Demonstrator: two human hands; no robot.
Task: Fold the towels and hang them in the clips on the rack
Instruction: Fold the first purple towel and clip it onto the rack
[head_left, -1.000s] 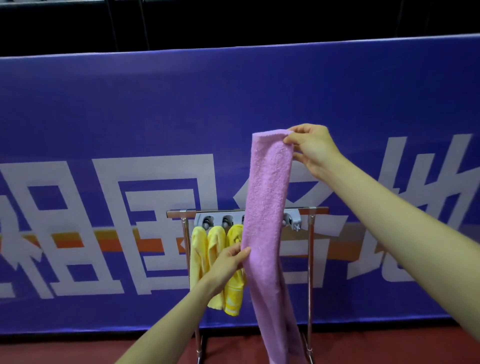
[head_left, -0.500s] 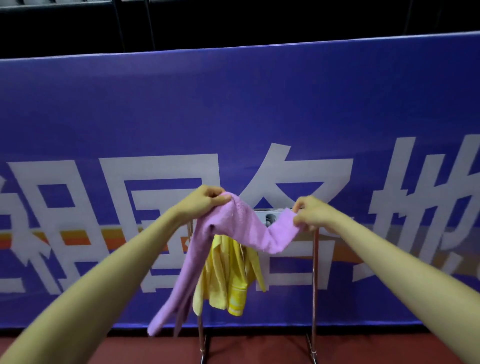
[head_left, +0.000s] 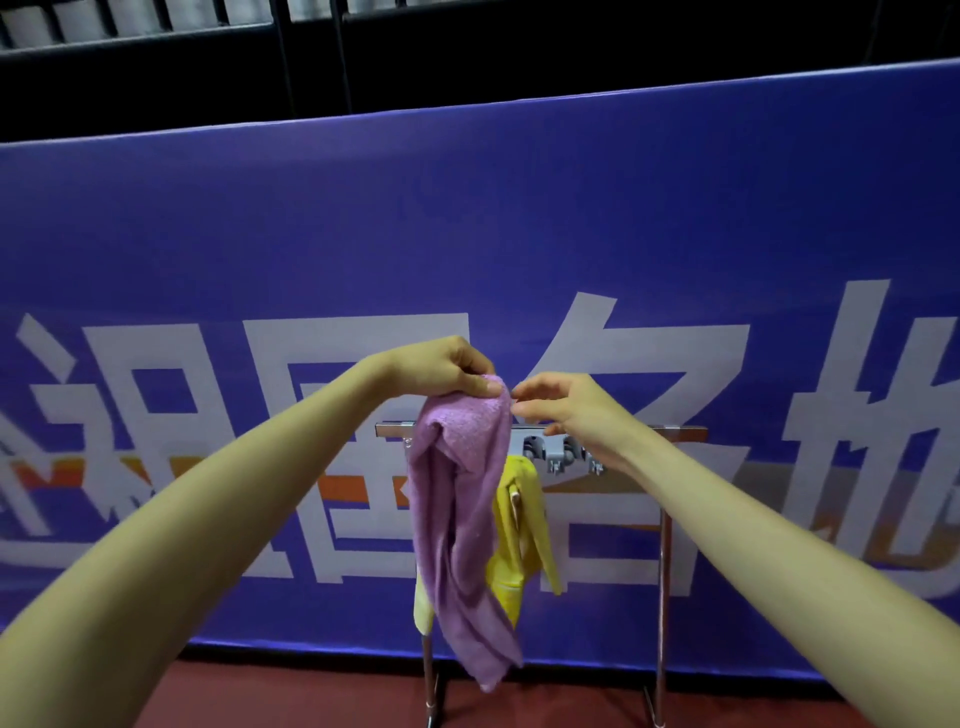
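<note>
Purple towel held up in front of the rack
Left hand (head_left: 447, 371) pinches the folded purple towel (head_left: 460, 519) at its top; right hand (head_left: 569, 410), fingers loosely curled, touches its edge, above the rack (head_left: 662, 545) and yellow towels (head_left: 522, 530)

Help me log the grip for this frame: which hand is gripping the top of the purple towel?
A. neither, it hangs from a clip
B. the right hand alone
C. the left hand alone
C: the left hand pinches the gathered top of the purple towel, while the right hand sits beside it with fingers loose, only near the edge.
</note>
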